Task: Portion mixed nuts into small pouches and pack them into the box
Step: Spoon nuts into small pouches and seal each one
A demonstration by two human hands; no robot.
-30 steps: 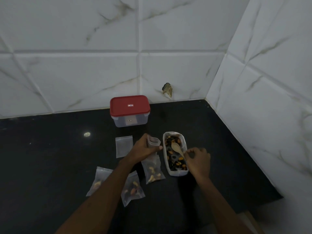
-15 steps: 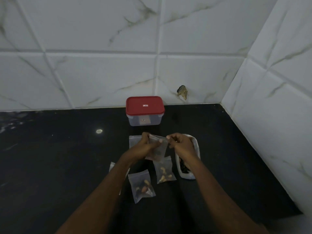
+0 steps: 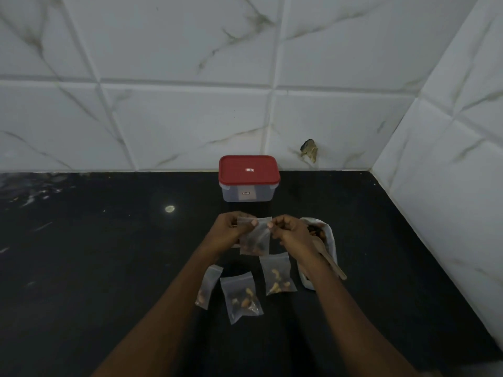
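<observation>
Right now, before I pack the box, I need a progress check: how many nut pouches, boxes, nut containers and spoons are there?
Nut pouches: 4, the held pouch and three lying pouches
Red-lidded box: 1
Container of mixed nuts: 1
Wooden spoon: 1
Total: 7

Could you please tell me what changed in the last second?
The right hand let go of the wooden spoon, now lying in the nut container, and moved left to the pouch; both hands pinch its top edge. The left hand kept holding it. The red-lidded box and three filled pouches stayed put.
</observation>
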